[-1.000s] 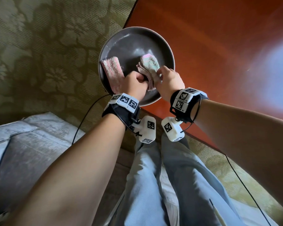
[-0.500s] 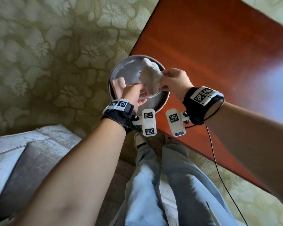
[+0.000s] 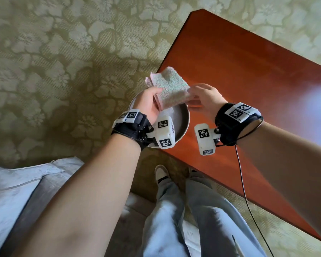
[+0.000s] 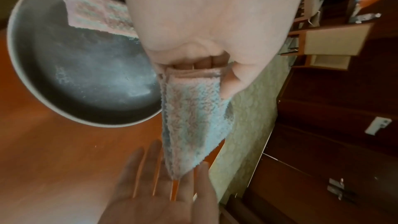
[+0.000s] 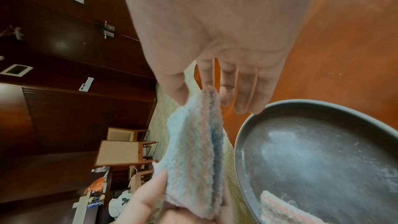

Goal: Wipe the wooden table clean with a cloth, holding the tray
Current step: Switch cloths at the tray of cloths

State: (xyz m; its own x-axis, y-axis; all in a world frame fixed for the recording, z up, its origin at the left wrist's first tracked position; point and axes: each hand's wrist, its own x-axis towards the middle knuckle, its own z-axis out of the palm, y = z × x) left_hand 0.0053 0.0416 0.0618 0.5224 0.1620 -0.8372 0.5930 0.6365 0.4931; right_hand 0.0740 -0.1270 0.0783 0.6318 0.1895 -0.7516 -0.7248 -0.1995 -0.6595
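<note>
Terry cloth (image 3: 170, 88) pinched in the left hand (image 3: 148, 103) grip — right hand (image 3: 205, 98) fingers straight, touching its edge.

1. Red-brown wooden table (image 3: 248, 86), glossy, with a bright glare patch toward the right side.
2. Round grey tray (image 4: 71, 74) on the table's near-left corner, rim overhanging the edge slightly in the head view.
3. Folded pink-and-blue cloth (image 4: 94, 14) inside the tray, against its rim.
4. Whitish residue smeared over the tray's bare bottom.
5. Green floral carpet (image 3: 63, 62) under and around the table.
</note>
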